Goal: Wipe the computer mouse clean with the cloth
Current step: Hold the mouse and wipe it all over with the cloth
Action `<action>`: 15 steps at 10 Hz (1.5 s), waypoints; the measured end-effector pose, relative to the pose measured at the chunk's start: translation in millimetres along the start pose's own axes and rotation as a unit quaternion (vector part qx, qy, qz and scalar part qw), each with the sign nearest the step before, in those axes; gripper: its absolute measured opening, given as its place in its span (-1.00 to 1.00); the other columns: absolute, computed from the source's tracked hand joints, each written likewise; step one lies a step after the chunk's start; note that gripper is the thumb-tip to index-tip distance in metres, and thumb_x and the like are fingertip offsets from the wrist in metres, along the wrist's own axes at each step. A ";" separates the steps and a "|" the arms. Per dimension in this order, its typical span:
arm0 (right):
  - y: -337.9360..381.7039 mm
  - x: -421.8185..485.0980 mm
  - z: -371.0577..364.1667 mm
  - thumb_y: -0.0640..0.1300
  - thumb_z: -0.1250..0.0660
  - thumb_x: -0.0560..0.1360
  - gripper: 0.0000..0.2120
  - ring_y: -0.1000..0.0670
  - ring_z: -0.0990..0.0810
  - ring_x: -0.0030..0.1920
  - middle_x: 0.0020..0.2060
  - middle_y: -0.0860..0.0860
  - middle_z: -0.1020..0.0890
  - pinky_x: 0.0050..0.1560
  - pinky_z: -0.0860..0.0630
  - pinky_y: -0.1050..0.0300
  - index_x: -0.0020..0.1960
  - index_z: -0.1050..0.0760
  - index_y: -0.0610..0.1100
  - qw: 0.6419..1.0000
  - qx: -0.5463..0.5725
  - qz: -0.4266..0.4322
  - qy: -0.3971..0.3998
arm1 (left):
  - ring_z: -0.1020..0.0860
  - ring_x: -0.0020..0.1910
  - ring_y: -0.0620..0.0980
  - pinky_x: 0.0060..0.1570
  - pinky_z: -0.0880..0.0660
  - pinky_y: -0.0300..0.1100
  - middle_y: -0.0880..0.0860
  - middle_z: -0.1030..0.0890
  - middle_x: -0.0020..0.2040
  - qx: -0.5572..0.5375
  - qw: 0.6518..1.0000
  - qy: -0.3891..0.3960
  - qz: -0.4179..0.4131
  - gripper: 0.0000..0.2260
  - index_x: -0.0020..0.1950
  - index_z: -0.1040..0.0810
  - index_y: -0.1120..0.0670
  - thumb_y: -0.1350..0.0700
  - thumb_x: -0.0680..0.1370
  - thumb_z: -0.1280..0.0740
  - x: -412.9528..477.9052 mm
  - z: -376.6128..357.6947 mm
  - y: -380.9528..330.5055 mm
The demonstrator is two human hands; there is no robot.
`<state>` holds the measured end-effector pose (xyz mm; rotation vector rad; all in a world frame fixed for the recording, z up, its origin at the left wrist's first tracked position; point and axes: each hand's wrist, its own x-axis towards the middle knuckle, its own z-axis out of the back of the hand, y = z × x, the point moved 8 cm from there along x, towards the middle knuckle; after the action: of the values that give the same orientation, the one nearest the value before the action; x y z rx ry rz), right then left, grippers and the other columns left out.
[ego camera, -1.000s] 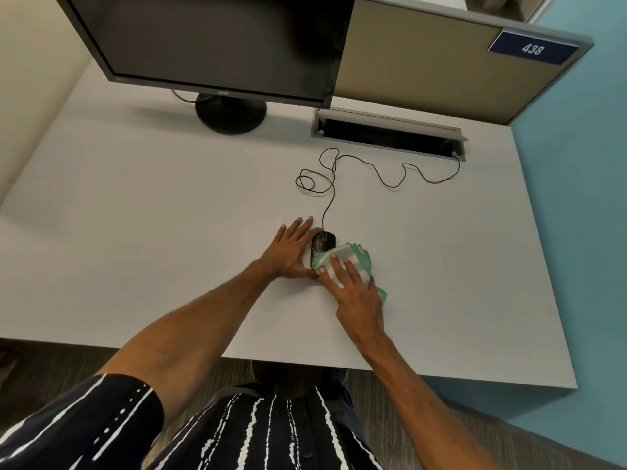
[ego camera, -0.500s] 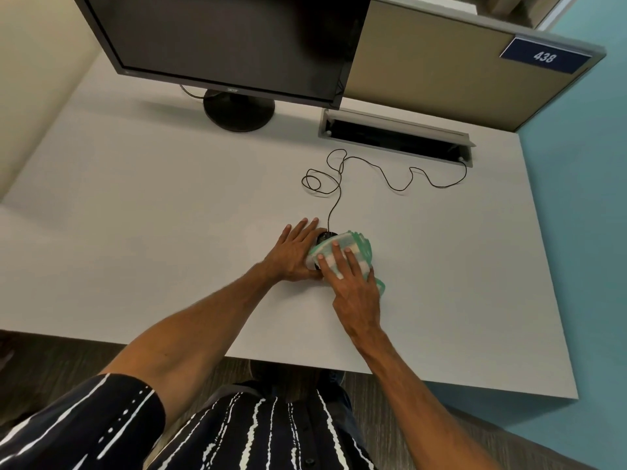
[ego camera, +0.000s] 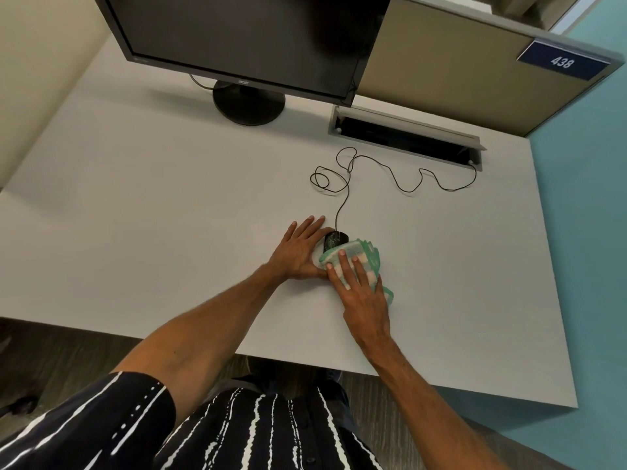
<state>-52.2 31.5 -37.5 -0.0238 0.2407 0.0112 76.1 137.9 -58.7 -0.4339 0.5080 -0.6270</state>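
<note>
A black wired computer mouse [ego camera: 335,239] lies on the white desk [ego camera: 152,212]; only its front end shows. A green and white checked cloth [ego camera: 368,257] covers its rear and right side. My right hand [ego camera: 363,293] presses flat on the cloth, fingers spread over it. My left hand [ego camera: 298,251] rests against the mouse's left side, fingers stretched along it and thumb near the cloth, steadying the mouse. The mouse cable [ego camera: 342,184] runs away from the mouse in loops.
A black monitor [ego camera: 244,39] on a round stand [ego camera: 249,105] is at the back. A cable slot [ego camera: 405,139] is set in the desk at back right, below a beige partition [ego camera: 441,66]. The desk's front edge lies close behind my wrists.
My right hand has drawn the cloth back towards me over the mouse, uncovering its front end again. My left hand has stayed at the mouse's side.
</note>
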 end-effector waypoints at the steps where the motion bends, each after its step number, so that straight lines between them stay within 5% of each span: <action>1: -10.3 -14.7 -11.6 -0.47 -0.02 0.48 -0.16 -0.18 0.02 0.66 0.67 -0.06 0.06 0.41 -0.39 -0.37 0.67 0.04 0.03 1.000 0.005 -0.026 0.012 | 0.17 0.84 0.02 0.81 0.19 0.15 -0.04 0.10 0.84 0.003 1.000 -0.002 0.004 0.06 0.82 -0.05 -0.06 -0.40 0.51 -0.51 -0.3 -0.3 0.5; 7: -5.2 0.9 0.3 -0.43 -0.13 0.51 -0.20 -0.21 -0.12 0.63 0.66 -0.09 -0.08 0.38 -0.38 -0.44 0.66 -0.06 0.02 1.000 0.001 0.001 0.002 | 0.17 0.84 0.03 0.81 0.20 0.16 -0.03 0.11 0.84 -0.005 1.000 0.000 0.006 0.04 0.82 -0.05 -0.04 -0.37 0.53 -0.51 -0.1 0.2 0.6; 11: -21.0 10.9 15.1 -0.50 -0.10 0.46 -0.09 -0.12 -0.01 0.66 0.67 0.01 0.00 0.21 -0.61 -0.18 0.66 0.00 0.12 0.996 0.061 -0.045 -0.044 | 0.18 0.84 0.03 0.81 0.20 0.17 -0.03 0.13 0.84 0.001 1.000 0.006 0.009 0.08 0.82 -0.03 -0.05 -0.39 0.50 -0.52 -0.7 -0.8 -0.1; 12: -4.9 21.8 9.8 -0.48 -0.09 0.50 -0.14 -0.12 0.05 0.66 0.67 0.02 0.04 0.37 -0.49 -0.26 0.66 -0.01 0.13 0.996 0.080 -0.015 -0.026 | 0.17 0.84 0.04 0.81 0.19 0.17 -0.03 0.12 0.84 0.004 1.000 0.003 0.007 0.04 0.82 -0.03 -0.04 -0.37 0.53 -0.51 -0.6 -0.3 -0.9; 15: -11.4 -1.5 -4.7 -0.49 -0.08 0.50 -0.13 -0.16 0.06 0.66 0.67 -0.01 0.07 0.42 -0.38 -0.38 0.67 0.05 0.08 0.999 0.048 -0.005 -0.004 | 0.20 0.84 0.04 0.81 0.20 0.17 -0.02 0.15 0.83 0.010 1.000 0.015 0.003 0.04 0.83 -0.01 -0.04 -0.36 0.55 -0.50 -0.2 -0.9 -1.8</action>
<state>-54.6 19.9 -41.5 0.0713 0.2337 -0.0095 74.7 136.5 -58.4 -0.4036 0.5309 -0.6329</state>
